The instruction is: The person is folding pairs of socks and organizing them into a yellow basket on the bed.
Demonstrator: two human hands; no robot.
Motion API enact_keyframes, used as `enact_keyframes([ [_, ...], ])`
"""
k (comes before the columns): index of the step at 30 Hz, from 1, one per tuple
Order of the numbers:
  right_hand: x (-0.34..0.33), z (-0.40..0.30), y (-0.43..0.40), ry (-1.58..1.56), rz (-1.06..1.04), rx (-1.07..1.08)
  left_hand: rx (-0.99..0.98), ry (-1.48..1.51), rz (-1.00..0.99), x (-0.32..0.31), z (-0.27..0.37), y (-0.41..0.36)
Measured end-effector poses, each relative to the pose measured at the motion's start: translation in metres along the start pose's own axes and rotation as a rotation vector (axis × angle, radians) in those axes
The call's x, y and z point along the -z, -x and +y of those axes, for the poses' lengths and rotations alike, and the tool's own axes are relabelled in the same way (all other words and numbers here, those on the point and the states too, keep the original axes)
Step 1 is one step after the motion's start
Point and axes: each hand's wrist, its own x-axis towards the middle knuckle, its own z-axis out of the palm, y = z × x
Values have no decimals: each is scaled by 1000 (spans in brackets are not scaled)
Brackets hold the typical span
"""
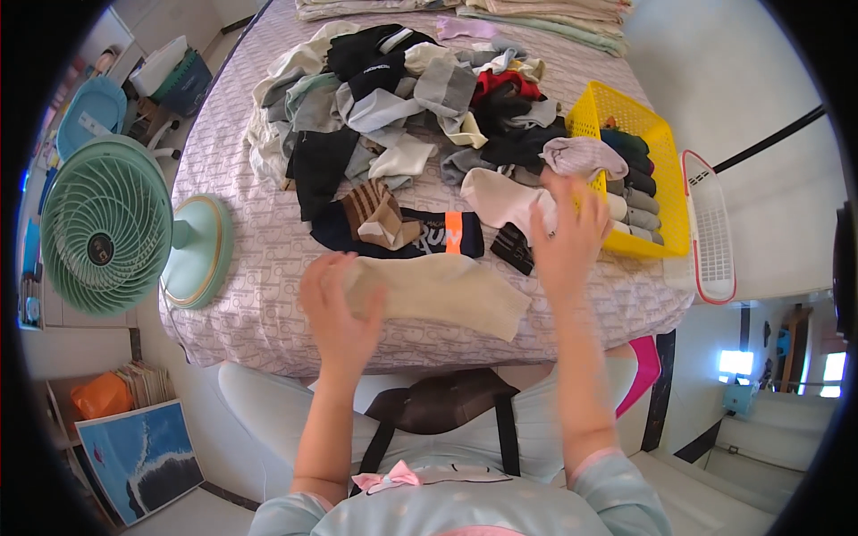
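A cream sock point(436, 291) lies flat near the edge of the bed, its cuff to the right. My left hand point(342, 301) is at its left end, fingers apart; whether they press on it is not plain. My right hand point(573, 228), slightly blurred, touches or hovers over a pale pink-white sock point(506, 201); its grip cannot be made out. Just beyond the cream sock are a dark sock with an orange band point(436, 234), a brown striped sock point(379, 214) and a black sock point(513, 248). A mauve ribbed sock point(583, 157) hangs over the wall of a yellow basket point(673, 201) holding rolled socks.
A large heap of mixed socks point(395, 100) covers the middle of the bed. Folded cloths point(556, 20) are at the far edge. A green fan point(107, 228) stands at the left. A white basket with a red rim point(714, 234) is right of the yellow one.
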Motion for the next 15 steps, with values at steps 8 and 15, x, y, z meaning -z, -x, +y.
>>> enact_keyframes([
  [8, -25, 62, -59, 28, -50, 16, -422, 166, -640, -45, 46, 21],
  [15, -2, -18, 7, -397, -162, 119, -399, 15, -529, -54, 53, 40],
])
